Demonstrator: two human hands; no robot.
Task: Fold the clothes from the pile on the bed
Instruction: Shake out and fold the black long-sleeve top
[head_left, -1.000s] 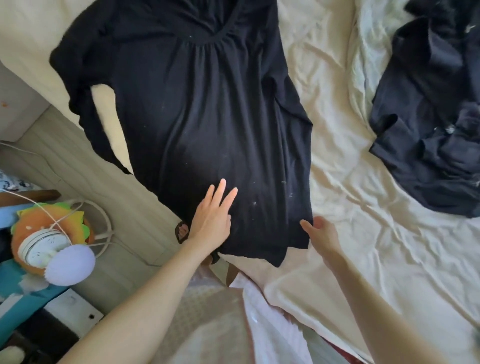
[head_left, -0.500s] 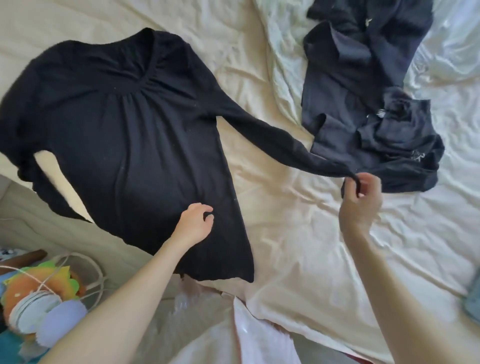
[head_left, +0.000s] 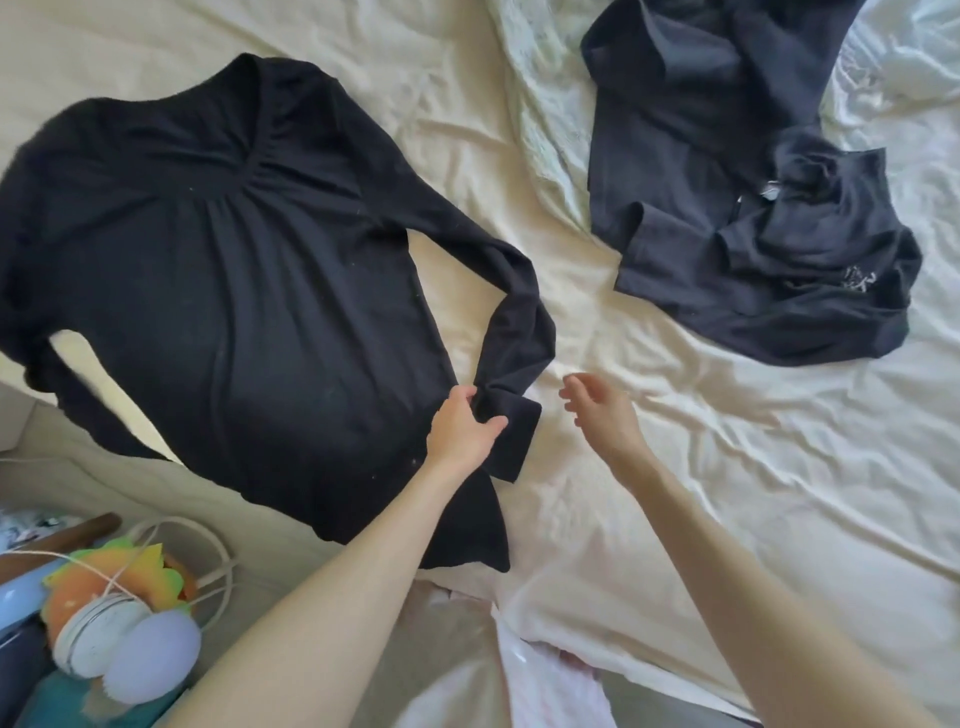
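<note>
Head view — sleeve (head_left: 519, 332) now folded back, left hand (head_left: 462, 431) gripping it — right hand (head_left: 602, 415) let go, open.

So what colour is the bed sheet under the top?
Cream sheet, plain, seen from the head view.

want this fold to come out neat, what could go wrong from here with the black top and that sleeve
1. The left hand pinches the black long-sleeved top only near its right sleeve cuff, and the sleeve bows in a loop; laid over like that, it may bunch.
2. The top's other sleeve and hem hang over the edge of the cream bed sheet, so a tug might slide it off.
3. The right hand hovers open, holding nothing, so the body is unpinned and may shift.
</note>
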